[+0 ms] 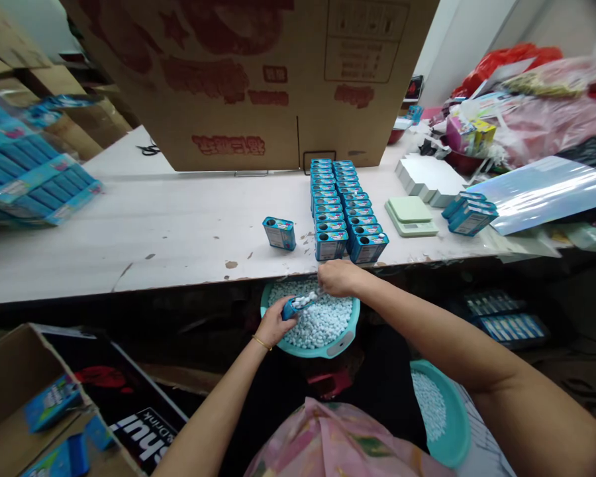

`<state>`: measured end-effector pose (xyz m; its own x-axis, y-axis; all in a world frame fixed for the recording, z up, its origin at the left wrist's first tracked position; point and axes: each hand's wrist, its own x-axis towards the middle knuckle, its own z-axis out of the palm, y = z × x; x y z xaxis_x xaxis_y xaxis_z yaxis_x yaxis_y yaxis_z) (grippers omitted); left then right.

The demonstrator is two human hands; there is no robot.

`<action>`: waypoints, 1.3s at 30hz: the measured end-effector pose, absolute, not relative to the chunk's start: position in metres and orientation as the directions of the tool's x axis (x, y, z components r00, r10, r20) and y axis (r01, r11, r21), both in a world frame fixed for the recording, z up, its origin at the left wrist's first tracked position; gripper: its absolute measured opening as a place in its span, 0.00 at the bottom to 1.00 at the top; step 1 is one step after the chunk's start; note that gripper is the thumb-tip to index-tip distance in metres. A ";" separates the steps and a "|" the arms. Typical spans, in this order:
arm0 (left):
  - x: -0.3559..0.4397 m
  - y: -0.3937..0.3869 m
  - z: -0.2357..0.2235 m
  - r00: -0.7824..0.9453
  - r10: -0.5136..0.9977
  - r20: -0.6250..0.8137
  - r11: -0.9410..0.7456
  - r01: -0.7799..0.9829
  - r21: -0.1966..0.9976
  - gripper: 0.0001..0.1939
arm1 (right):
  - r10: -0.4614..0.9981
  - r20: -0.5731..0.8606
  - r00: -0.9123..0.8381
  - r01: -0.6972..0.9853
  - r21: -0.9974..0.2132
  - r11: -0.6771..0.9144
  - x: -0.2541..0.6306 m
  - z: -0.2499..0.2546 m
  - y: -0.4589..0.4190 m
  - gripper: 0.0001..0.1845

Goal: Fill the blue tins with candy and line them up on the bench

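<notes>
- The left hand point(274, 323) is closed around a blue tin point(289, 310), tilted over the basin, with white pellets point(318, 328) heaped at its opening; a thin bracelet point(262, 342) circles that wrist.
- The right hand point(338, 277) has its fingers curled together just above the far side of the basin, near the worktop edge; I cannot tell what, if anything, is between them.
- The teal basin point(350, 334) sits below the front edge of the worktop point(203, 232), in front of the person, and is filled with the same pellets.
- A single tin point(279, 235) stands on the worktop near the front edge, to the left of the others.
- Two rows of tins point(330, 245) stand side by side, running back from the front edge towards a large cardboard carton point(258, 86) with red print; dark round openings show in many of their tops.
- To the right of the rows lies a pale green scale point(411, 216), with a small group of tins point(469, 215) beyond it, a stack of white card point(430, 180) behind, and a shiny sheet point(551, 192) farther right.
- At the far left of the worktop is a wrapped stack of blue boxes point(27, 159).
- A second teal basin point(459, 417), also holding white pellets, sits low at the person's right.
- An open cardboard box point(10, 358) at lower left contains blue packets point(52, 401).
</notes>
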<state>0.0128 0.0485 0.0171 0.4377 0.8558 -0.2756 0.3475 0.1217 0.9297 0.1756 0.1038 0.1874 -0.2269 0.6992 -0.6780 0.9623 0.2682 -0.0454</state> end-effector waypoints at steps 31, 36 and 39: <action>-0.024 0.048 0.010 0.240 0.849 -0.470 0.459 0.102 0.882 0.24 | 0.785 -0.615 -0.074 0.790 -0.517 -0.330 0.254 0.045 0.027 0.13; -0.014 0.049 0.007 0.303 0.891 -0.338 0.265 0.257 0.929 0.24 | 0.801 -0.578 -0.157 0.709 -0.631 -0.316 0.252 0.097 0.048 0.12; 0.003 0.049 0.010 0.351 0.898 -0.266 0.177 0.267 0.947 0.23 | 0.761 -0.613 -0.211 0.778 -0.576 -0.249 0.241 0.123 0.064 0.11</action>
<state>0.0029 0.0489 0.0096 0.3512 0.8976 -0.2664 0.2673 0.1765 0.9473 0.2409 0.0639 0.1225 -0.2109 0.7611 -0.6134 0.7784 -0.2487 -0.5764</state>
